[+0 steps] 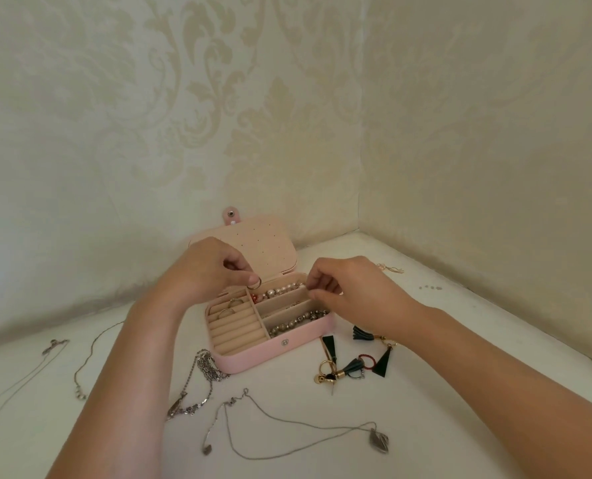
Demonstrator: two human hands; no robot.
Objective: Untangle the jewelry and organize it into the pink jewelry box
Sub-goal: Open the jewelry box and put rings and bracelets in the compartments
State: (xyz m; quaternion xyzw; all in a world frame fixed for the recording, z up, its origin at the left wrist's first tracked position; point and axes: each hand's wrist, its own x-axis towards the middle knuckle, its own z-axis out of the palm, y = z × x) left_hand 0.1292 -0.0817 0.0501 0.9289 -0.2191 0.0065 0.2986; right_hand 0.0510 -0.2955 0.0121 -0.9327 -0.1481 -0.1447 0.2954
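Silver chain necklaces (pixel 197 385) are lying spread apart on the white surface (pixel 460 340), probably to prevent re-tangling. Left hand (pixel 215 267) is pinching a gold ring (pixel 254 284) over the open pink jewelry box (pixel 270 354). Right hand (pixel 342 292) is hovering at the box's compartments, fingertips nearly closed; its contents cannot be determined. Black earrings (pixel 353 357) are awaiting sorting.

Pink jewelry box (pixel 253 357) open on white surface (pixel 460 357), lid (pixel 266 243) tilted back twd wall corner. L hand (pixel 211 267) pinches a gold ring (pixel 254 284) above box's rear edge; R hand (pixel 349 292) over box's right side w/ fingers curled, contents hidden. Ring rolls hold two rings (pixel 230 307); beaded strands (pixel 287 290) fill right compartments. Silver chains (pixel 201 382) lie loose in front; black-and-gold earrings (pixel 349 364) cluster at right.
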